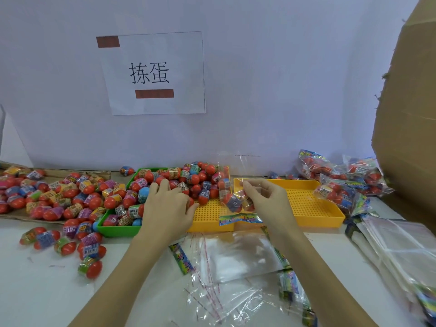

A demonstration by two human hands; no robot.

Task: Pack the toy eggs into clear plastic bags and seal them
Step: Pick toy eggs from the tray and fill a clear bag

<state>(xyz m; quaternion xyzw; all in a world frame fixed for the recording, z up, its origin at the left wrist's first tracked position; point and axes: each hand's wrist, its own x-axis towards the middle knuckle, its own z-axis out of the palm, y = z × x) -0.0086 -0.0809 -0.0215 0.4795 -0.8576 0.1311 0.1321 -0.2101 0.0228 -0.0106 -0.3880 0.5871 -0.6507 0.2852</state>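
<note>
Okay, I see the left hand (pixel 168 204) palm down on the toy eggs (pixel 188 180) heaped across the green tray (pixel 115 230) and the left yellow tray (pixel 207 218), fingers curled over the pile; can't tell if its grip has closed on one. Right hand (pixel 264 197) pinches the mouth of a clear plastic bag (pixel 233 194) held upright over the seam between the two yellow trays, narrow grip, a few eggs already inside near the bottom. Right yellow tray (pixel 313 208) sits at 3 o'clock of that bag. More loose eggs (pixel 52 194) sprawl on cardboard at 9 o'clock, some spilled onto the white worktop (pixel 35 291). Filled bags (pixel 342 180) are stacked at 2 o'clock against a cardboard box (pixel 410 114). Flat empty bags (pixel 236 258) lie at 6 o'clock between the forearms, another stack (pixel 396 244) at 4 o'clock. A colourful header card (pixel 240 219) rests on the tray edge just under the held bag. Paper sign (pixel 155 73) is taped to the wall at 12 o'clock.
</note>
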